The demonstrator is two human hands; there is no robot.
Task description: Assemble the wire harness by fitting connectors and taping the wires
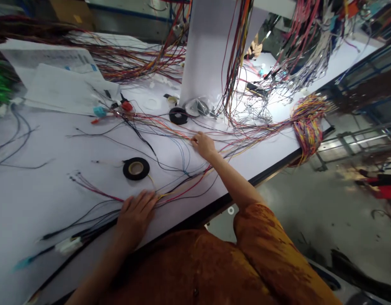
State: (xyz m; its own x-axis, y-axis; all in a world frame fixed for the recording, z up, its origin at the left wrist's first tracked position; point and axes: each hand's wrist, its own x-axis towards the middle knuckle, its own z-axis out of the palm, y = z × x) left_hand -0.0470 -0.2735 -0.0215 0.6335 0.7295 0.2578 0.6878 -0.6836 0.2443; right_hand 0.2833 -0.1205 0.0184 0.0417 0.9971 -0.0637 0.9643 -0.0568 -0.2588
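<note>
1. While the left hand lies palm down beside the near edge of the white surface, we see its fingers stretched out, close together, angled toward the right and the far edge. The grip is flat and unclosed, resting over red wires and their neighbours.
2. We find the right hand farther in from that edge, its forearm reaching slantwise across it from a rust-coloured sleeve. The fingers are bent, with thumb and forefinger pinched together on orange wires.
3. The red wires run along the near edge, their loose ends left of the left hand; the orange ones cross the middle of the surface.
4. Between the left hand and the far edge we note a black tape roll; a second roll lies by the foot of an upright panel.
5. We cannot follow the strands beneath the left palm, nor separate every one by the right fingertips. The near left corner is cut off, a teal connector there is blurred, and the panel and hanging wires partly hide a co-worker's hand.
</note>
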